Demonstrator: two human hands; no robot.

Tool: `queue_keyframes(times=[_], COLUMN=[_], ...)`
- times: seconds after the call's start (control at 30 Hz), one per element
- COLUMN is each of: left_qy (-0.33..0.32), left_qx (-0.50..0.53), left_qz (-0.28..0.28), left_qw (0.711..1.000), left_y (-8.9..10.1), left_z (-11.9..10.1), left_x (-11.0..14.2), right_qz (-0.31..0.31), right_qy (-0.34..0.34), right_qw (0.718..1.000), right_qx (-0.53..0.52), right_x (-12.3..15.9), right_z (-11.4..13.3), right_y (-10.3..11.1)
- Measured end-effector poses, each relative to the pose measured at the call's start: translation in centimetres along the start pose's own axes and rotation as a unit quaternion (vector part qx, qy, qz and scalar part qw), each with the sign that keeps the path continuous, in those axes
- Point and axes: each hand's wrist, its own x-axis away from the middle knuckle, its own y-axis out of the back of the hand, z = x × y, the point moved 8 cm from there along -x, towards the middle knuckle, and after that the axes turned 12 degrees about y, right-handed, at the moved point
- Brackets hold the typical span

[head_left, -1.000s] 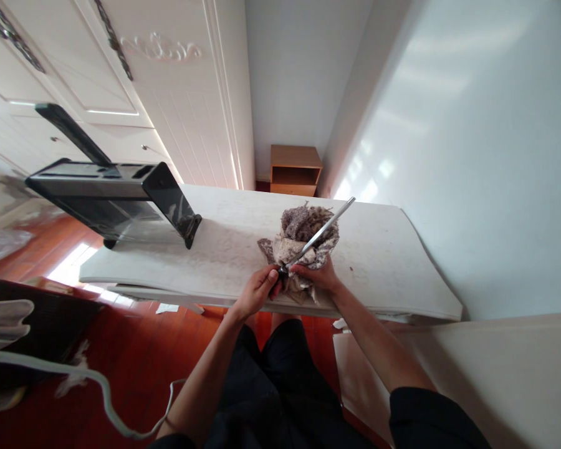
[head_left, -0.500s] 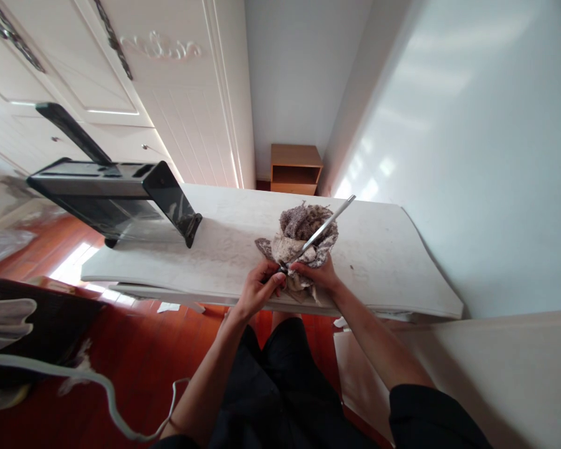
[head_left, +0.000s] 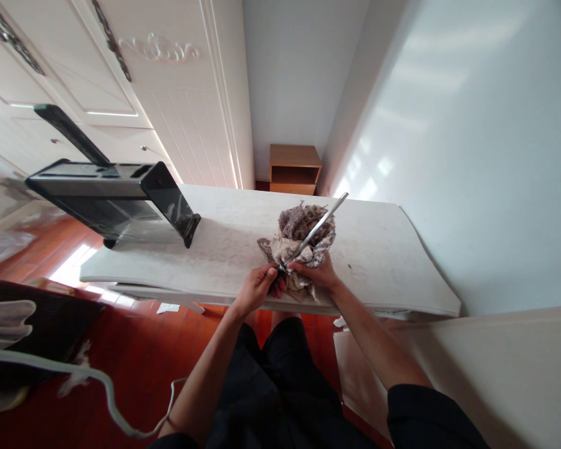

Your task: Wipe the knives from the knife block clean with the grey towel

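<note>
My left hand [head_left: 258,285] is closed around the dark handle of a knife [head_left: 314,231]. Its long, narrow silver blade slants up and to the right across a crumpled grey-brown rag [head_left: 301,219]. The rag's bunched folds rest over the near side of the white tabletop [head_left: 234,215]. Under the rag's right side, my right hand [head_left: 321,273] grips the cloth, its thumb close to the base of the blade. The fingers beneath the cloth are hidden.
A black and silver knife block [head_left: 121,178] with clear sides stands on the left, one black handle rising from its top. White cabinets [head_left: 177,112] are behind it. A wooden nightstand [head_left: 295,156] stands at the far end. A pale hose [head_left: 107,390] hangs at lower left.
The knife has turned slightly in my left hand, and its tip sits a little further left. My right hand stays on the rag.
</note>
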Motion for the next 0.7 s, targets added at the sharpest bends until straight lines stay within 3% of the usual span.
queue_keyframes(times=[0.23,0.7], left_qy=[0.034,-0.002], left_qx=[0.06,0.045], left_qz=[0.029,-0.046], left_qw=[0.997,0.998], left_y=[-0.2,-0.1], left_z=[1.0,0.5], left_x=[-0.5,0.2], right_qz=[0.004,-0.039], right_qy=[-0.002,-0.045], right_qw=[1.0,0.997], right_qx=[0.022,-0.044], right_x=[-0.1,0.2], right_z=[0.1,-0.3], right_y=[-0.1,0.2])
